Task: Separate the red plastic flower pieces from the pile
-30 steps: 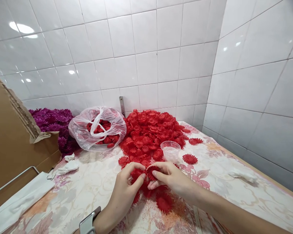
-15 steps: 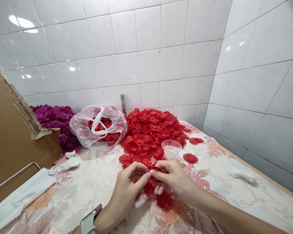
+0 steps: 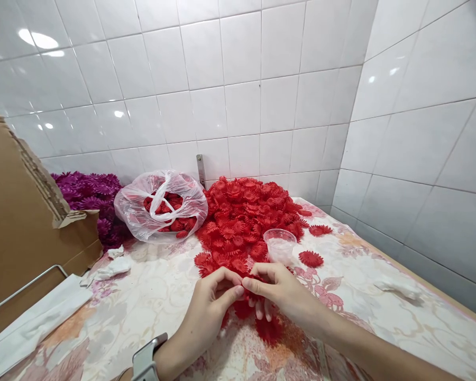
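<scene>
My left hand (image 3: 216,301) and my right hand (image 3: 275,291) meet at the lower middle, with thumbs and forefingers pinched on a red flower piece (image 3: 257,271) that is partly hidden by the fingers. Beneath and just in front of my hands, a few red flowers (image 3: 268,329) lie on the floral tablecloth (image 3: 154,317). Behind them rises a large pile of red flowers (image 3: 246,211). Beyond my right hand stands a clear plastic cup (image 3: 280,246) with whitish contents.
Left of the pile sits a clear plastic bag (image 3: 133,211) of red flowers, beside purple flowers (image 3: 91,196). A cardboard box (image 3: 27,211) stands at far left. Crumpled white tissue (image 3: 400,290) lies at right. White tiled walls (image 3: 241,106) close off the back and right.
The view has shifted very slightly. My fingers have moved a little around the red flower piece, and the lower fingers of my right hand are spread a bit differently.
</scene>
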`<state>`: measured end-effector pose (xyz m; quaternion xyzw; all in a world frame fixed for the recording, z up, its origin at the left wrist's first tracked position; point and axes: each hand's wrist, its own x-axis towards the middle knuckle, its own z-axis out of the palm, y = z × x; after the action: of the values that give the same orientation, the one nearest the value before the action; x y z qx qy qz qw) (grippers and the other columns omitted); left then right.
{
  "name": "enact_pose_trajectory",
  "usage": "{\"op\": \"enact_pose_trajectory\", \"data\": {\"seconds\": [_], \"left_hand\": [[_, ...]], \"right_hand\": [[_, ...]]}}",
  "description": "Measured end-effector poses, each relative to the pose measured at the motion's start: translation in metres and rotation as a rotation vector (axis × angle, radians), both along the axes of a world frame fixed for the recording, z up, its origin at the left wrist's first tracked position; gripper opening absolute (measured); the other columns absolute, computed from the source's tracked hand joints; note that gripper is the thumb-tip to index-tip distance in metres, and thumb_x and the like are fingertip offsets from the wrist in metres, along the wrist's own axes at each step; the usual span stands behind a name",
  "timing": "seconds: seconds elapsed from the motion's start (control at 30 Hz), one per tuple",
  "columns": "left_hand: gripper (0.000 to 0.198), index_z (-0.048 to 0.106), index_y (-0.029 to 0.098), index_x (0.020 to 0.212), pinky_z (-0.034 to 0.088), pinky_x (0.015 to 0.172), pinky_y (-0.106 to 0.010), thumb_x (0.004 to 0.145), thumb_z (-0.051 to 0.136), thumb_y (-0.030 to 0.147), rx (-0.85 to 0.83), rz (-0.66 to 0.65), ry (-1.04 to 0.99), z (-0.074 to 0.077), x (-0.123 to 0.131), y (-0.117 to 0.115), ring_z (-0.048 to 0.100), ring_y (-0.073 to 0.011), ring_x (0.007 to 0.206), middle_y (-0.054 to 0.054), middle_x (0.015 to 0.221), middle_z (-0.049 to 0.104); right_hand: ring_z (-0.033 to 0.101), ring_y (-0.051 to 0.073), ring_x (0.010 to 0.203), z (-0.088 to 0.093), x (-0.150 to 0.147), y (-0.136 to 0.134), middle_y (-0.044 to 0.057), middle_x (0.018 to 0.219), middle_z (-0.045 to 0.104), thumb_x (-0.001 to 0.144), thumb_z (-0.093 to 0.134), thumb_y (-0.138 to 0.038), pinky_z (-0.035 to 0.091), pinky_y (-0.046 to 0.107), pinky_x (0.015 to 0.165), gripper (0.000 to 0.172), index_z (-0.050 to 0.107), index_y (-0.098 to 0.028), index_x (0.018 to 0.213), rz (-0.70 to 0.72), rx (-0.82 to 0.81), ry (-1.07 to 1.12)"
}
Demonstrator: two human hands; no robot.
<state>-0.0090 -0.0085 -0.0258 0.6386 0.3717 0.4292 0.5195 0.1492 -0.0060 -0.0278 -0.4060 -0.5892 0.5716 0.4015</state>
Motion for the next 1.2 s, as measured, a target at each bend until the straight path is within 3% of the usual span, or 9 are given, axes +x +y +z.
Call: {"op": "enact_pose_trajectory", "data": {"seconds": [0.13, 0.3, 0.47, 0.57, 0.7, 0.83, 1.03, 1.2], "left_hand": [[0.023, 0.052, 0.016, 0.064, 0.047, 0.063, -0.026, 0.067, 0.068, 0.032, -0.124, -0.047, -0.209, -0.002, 0.001, 0.006, 0.058, -0.0126, 0.059, 0.002, 0.063, 0.06], [0.029, 0.05, 0.016, 0.064, 0.048, 0.065, -0.024, 0.062, 0.073, 0.034, -0.238, -0.032, -0.321, -0.005, 0.002, 0.011, 0.058, -0.0109, 0.058, 0.003, 0.061, 0.059], [0.031, 0.053, 0.016, 0.069, 0.049, 0.079, -0.029, 0.055, 0.078, 0.03, -0.3, 0.086, -0.434, -0.001, 0.0, 0.012, 0.062, -0.0154, 0.076, 0.0, 0.071, 0.062], [0.023, 0.054, 0.017, 0.069, 0.048, 0.078, -0.03, 0.062, 0.071, 0.031, -0.119, 0.18, -0.289, 0.0, -0.002, 0.014, 0.06, -0.0175, 0.082, -0.001, 0.077, 0.061], [0.007, 0.057, 0.018, 0.074, 0.044, 0.08, -0.031, 0.067, 0.059, 0.02, 0.204, 0.37, 0.01, -0.003, -0.006, 0.016, 0.056, -0.0189, 0.087, -0.003, 0.089, 0.06], [0.01, 0.06, 0.02, 0.076, 0.036, 0.091, -0.037, 0.069, 0.055, 0.015, 0.425, 0.38, 0.235, -0.002, -0.008, 0.015, 0.052, -0.0224, 0.101, -0.005, 0.098, 0.06], [0.008, 0.06, 0.021, 0.076, 0.04, 0.085, -0.032, 0.076, 0.052, 0.02, 0.44, 0.26, 0.312, 0.001, -0.005, 0.007, 0.055, -0.02, 0.095, -0.005, 0.095, 0.061], [0.011, 0.059, 0.02, 0.081, 0.043, 0.074, -0.028, 0.079, 0.052, 0.027, 0.367, 0.204, 0.33, 0.001, -0.003, 0.005, 0.058, -0.0165, 0.079, -0.002, 0.085, 0.063]], "right_hand": [[0.055, 0.008, 0.042, -0.001, 0.0, 0.003, -0.002, 0.055, 0.058, 0.068, 0.063, -0.051, 0.043, 0.02, 0.042, 0.039, 0.05, -0.014, 0.066, 0.067, -0.028, 0.131], [0.056, 0.007, 0.047, -0.004, -0.001, 0.002, 0.001, 0.06, 0.061, 0.072, 0.063, -0.046, 0.042, 0.018, 0.045, 0.035, 0.056, -0.012, 0.07, 0.068, -0.093, 0.32], [0.053, 0.006, 0.045, -0.003, 0.002, 0.008, 0.0, 0.058, 0.06, 0.066, 0.068, -0.046, 0.039, 0.017, 0.043, 0.037, 0.053, -0.013, 0.065, -0.035, -0.108, 0.412], [0.052, 0.006, 0.045, 0.001, 0.004, 0.01, 0.0, 0.059, 0.058, 0.069, 0.065, -0.045, 0.037, 0.017, 0.041, 0.035, 0.05, -0.014, 0.064, -0.11, -0.085, 0.29], [0.049, 0.006, 0.045, 0.004, 0.002, 0.007, -0.002, 0.058, 0.056, 0.076, 0.055, -0.031, 0.034, 0.016, 0.039, 0.019, 0.047, -0.016, 0.066, -0.135, -0.072, 0.115], [0.039, 0.005, 0.035, 0.005, 0.004, 0.005, -0.004, 0.048, 0.052, 0.077, 0.045, -0.023, 0.023, 0.016, 0.033, 0.015, 0.045, -0.017, 0.063, -0.143, -0.036, -0.037], [0.036, 0.005, 0.031, 0.005, 0.005, 0.004, -0.005, 0.041, 0.049, 0.074, 0.041, -0.017, 0.022, 0.017, 0.031, 0.015, 0.045, -0.018, 0.06, -0.133, -0.065, -0.109], [0.04, 0.006, 0.034, 0.001, 0.0, 0.002, -0.006, 0.045, 0.05, 0.079, 0.041, -0.022, 0.028, 0.017, 0.035, 0.01, 0.047, -0.018, 0.072, -0.07, -0.013, -0.137]]}}
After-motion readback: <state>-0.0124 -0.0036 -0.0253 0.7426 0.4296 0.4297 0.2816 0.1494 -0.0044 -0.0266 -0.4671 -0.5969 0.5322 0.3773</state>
